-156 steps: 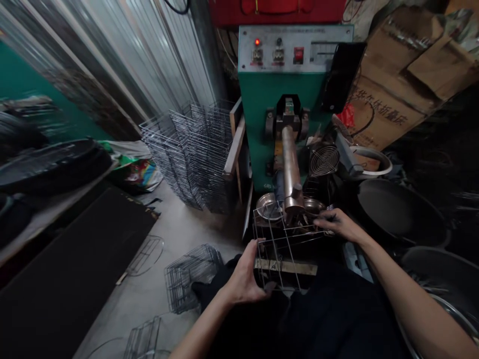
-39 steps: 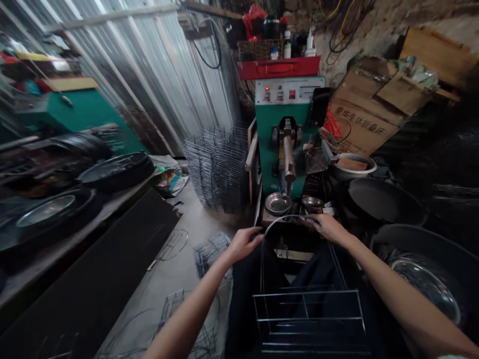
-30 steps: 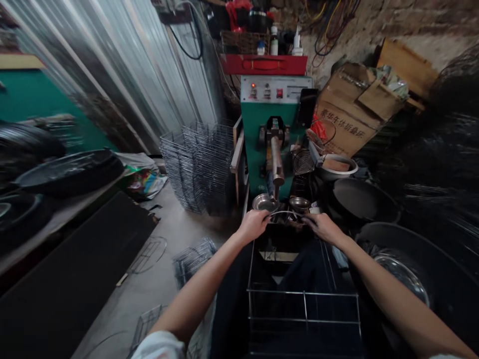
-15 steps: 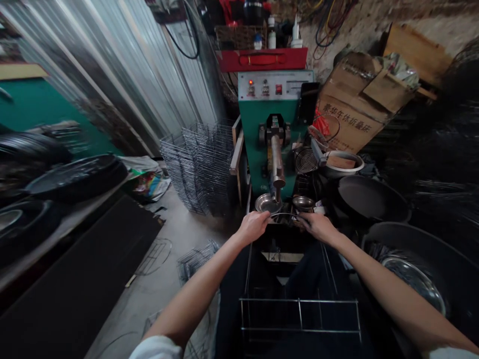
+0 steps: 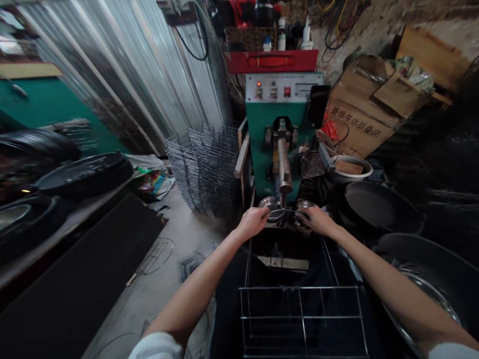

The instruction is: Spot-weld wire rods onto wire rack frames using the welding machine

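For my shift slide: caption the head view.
Left hand and right hand hold a wire rack by its curved end before a green machine.

To my left a black board, ahead corrugated sheeting, a red case below bottles, to my right a tilted cardboard box

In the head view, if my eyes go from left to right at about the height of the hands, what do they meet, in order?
Black board → stack of wire baskets → left hand → right hand → black pan.
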{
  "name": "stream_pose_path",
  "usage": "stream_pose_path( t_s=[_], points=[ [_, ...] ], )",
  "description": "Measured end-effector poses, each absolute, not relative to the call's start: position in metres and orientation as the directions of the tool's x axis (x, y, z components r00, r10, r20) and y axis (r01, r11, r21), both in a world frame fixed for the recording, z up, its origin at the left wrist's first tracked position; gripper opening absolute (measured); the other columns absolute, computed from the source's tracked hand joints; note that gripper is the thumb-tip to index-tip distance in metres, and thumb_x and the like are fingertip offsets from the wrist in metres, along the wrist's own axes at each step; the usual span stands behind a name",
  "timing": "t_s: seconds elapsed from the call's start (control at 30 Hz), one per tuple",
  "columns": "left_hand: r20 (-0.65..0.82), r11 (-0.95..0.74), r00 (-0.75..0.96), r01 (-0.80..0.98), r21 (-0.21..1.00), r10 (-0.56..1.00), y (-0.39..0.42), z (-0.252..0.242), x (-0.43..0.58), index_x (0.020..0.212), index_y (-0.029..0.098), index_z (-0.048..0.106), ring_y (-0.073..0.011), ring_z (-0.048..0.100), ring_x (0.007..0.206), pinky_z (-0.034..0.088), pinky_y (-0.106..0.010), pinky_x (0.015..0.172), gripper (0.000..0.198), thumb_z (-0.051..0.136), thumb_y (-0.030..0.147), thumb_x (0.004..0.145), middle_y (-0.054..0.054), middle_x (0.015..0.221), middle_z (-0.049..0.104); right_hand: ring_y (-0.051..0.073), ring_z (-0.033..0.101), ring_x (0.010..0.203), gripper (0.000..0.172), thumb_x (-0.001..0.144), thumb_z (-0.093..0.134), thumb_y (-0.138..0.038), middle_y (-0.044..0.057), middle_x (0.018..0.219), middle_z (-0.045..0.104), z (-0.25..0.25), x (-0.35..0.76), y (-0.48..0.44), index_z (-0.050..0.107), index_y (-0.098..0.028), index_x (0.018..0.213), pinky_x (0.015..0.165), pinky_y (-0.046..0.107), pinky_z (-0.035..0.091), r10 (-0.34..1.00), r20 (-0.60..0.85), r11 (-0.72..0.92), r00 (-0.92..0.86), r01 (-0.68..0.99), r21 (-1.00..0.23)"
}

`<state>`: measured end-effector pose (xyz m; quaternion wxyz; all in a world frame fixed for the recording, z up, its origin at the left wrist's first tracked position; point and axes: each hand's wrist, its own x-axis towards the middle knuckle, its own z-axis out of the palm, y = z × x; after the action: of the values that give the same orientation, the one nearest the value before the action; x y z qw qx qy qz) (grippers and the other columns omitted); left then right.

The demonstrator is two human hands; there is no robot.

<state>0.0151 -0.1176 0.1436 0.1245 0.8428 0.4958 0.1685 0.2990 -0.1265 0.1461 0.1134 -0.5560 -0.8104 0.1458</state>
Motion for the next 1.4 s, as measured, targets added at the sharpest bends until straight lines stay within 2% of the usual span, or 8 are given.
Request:
stream_pose_path(
  t_s=[0.17,0.47,0.67,0.93,1.03,1.17,1.33,1.4],
  points=[
    [0.148,-0.474,0.455,0.784,0.402,0.878,-0.111,0.145,0.015,0.098,0.021,0.075,-0.0203,0.070,0.080,0.043,-0.025,0.069,0.022,0.053,0.025,0.099,-0.006,0.084,0.075,0.023,0.070,0.091,0.031,0.105,0.050,-0.039,0.007,0.093,0.077,0.148,0.301,-0.120,0.077,-0.026,0.100,0.083,0.029,0.049,0.926,0.016,0.354,-0.378,0.850,-0.389],
    [0.131,-0.462,0.453,0.776,0.430,0.882,-0.107,0.147,0.018,0.099,0.022,0.075,-0.0185,0.067,0.072,0.041,-0.025,0.067,0.020,0.055,0.023,0.097,-0.003,0.077,0.072,0.022,0.069,0.085,0.031,0.105,0.049,-0.038,0.008,0.093,0.075,0.151,0.302,-0.115,0.076,-0.023,0.100,0.072,0.027,0.044,0.928,-0.015,0.343,-0.373,0.869,-0.358],
    [0.115,-0.448,0.446,0.779,0.439,0.888,-0.105,0.145,0.019,0.096,0.021,0.075,-0.0180,0.064,0.067,0.039,-0.026,0.064,0.023,0.053,0.023,0.098,-0.003,0.074,0.071,0.023,0.069,0.092,0.030,0.104,0.051,-0.037,0.008,0.095,0.076,0.148,0.304,-0.112,0.077,-0.022,0.097,0.079,0.028,0.045,0.915,0.014,0.376,-0.404,0.839,-0.394],
    [0.091,-0.429,0.433,0.802,0.416,0.897,-0.103,0.148,0.020,0.096,0.022,0.075,-0.0198,0.067,0.070,0.042,-0.026,0.066,0.023,0.053,0.027,0.097,-0.004,0.076,0.072,0.023,0.068,0.087,0.034,0.103,0.051,-0.039,0.008,0.089,0.074,0.139,0.309,-0.107,0.076,-0.020,0.090,0.080,0.030,0.048,0.901,0.040,0.398,-0.433,0.784,-0.477],
    [0.091,-0.427,0.430,0.803,0.416,0.898,-0.103,0.148,0.021,0.099,0.023,0.075,-0.0206,0.068,0.074,0.044,-0.027,0.069,0.023,0.053,0.027,0.097,-0.004,0.080,0.074,0.023,0.068,0.091,0.034,0.103,0.051,-0.040,0.008,0.093,0.075,0.138,0.309,-0.107,0.076,-0.019,0.092,0.083,0.031,0.049,0.904,0.052,0.389,-0.425,0.763,-0.516],
    [0.082,-0.423,0.431,0.801,0.424,0.898,-0.103,0.151,0.023,0.097,0.023,0.075,-0.0199,0.068,0.073,0.043,-0.026,0.069,0.021,0.054,0.024,0.096,-0.004,0.078,0.073,0.024,0.068,0.087,0.039,0.103,0.048,-0.043,0.009,0.088,0.074,0.139,0.308,-0.110,0.076,-0.018,0.091,0.081,0.032,0.050,0.909,0.049,0.376,-0.413,0.765,-0.523],
    [0.077,-0.423,0.436,0.792,0.441,0.896,-0.107,0.156,0.023,0.098,0.023,0.074,-0.0204,0.068,0.071,0.042,-0.026,0.067,0.021,0.054,0.024,0.096,-0.004,0.076,0.071,0.027,0.069,0.097,0.036,0.102,0.051,-0.040,0.011,0.103,0.077,0.137,0.307,-0.115,0.078,-0.017,0.101,0.089,0.034,0.050,0.923,0.081,0.360,-0.376,0.770,-0.527],
    [0.079,-0.423,0.437,0.785,0.452,0.896,-0.108,0.156,0.022,0.100,0.023,0.074,-0.0209,0.067,0.071,0.041,-0.027,0.067,0.021,0.054,0.023,0.095,-0.004,0.076,0.071,0.027,0.070,0.096,0.037,0.102,0.050,-0.041,0.010,0.101,0.077,0.137,0.307,-0.116,0.078,-0.017,0.102,0.088,0.034,0.051,0.929,0.075,0.344,-0.363,0.770,-0.538]
  ],
)
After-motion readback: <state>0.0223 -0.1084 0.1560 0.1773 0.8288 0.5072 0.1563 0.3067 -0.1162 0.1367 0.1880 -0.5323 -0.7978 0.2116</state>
